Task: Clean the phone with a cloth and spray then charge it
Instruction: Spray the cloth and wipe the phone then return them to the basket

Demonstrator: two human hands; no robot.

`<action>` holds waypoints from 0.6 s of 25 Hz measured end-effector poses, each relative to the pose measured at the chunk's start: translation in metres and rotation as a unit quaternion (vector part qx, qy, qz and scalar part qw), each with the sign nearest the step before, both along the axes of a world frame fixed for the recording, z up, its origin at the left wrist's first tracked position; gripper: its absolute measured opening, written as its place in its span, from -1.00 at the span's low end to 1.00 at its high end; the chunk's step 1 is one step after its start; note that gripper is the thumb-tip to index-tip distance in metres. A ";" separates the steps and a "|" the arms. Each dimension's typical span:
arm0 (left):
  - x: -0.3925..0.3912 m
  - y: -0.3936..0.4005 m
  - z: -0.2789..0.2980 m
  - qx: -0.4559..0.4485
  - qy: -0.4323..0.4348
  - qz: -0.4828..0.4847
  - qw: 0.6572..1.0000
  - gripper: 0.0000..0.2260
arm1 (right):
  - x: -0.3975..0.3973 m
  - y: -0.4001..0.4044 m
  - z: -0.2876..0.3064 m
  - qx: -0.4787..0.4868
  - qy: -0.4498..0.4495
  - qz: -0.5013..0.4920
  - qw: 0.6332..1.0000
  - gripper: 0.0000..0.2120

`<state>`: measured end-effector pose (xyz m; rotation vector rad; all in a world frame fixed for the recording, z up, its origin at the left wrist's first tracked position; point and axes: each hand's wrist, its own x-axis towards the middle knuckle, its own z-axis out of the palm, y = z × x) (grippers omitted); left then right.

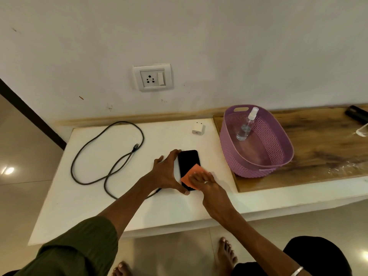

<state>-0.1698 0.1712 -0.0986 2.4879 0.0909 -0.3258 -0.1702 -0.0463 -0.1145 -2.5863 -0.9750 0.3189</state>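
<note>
A black phone [188,161] lies screen-up on the white table [119,206]. My left hand [168,172] holds it by its left edge, fingers at the top corner and thumb at the bottom. My right hand [205,181] presses an orange cloth [192,177] flat onto the phone's lower half with straight fingers. A clear spray bottle [247,125] leans inside the purple basket [278,154] on the right. The dark charging cable [107,156] is looped on the table's left, and the white charger adapter [198,129] sits near the wall.
A wall socket with a switch [153,78] is above the table. The basket stands on a wooden board [322,144]. A dark object [356,114] and clear plastic [361,131] lie at the far right. My bare feet are on the tiled floor below.
</note>
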 end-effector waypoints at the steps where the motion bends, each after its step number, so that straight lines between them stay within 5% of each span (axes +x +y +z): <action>1: 0.000 0.000 0.000 0.003 0.000 -0.004 1.000 0.30 | -0.006 0.004 0.002 0.026 0.028 -0.006 0.999 -0.44; 4: 0.001 0.002 0.000 0.005 -0.002 -0.009 1.000 0.30 | -0.008 0.008 0.007 0.078 0.048 -0.025 0.995 -0.56; 8: 0.000 0.002 -0.001 0.005 -0.003 -0.008 1.000 0.32 | -0.003 0.000 0.007 0.045 0.008 0.004 0.999 -0.44; 15: 0.000 0.001 0.000 0.006 0.001 0.001 1.000 0.32 | -0.003 -0.009 0.006 0.068 0.040 -0.118 0.990 -0.46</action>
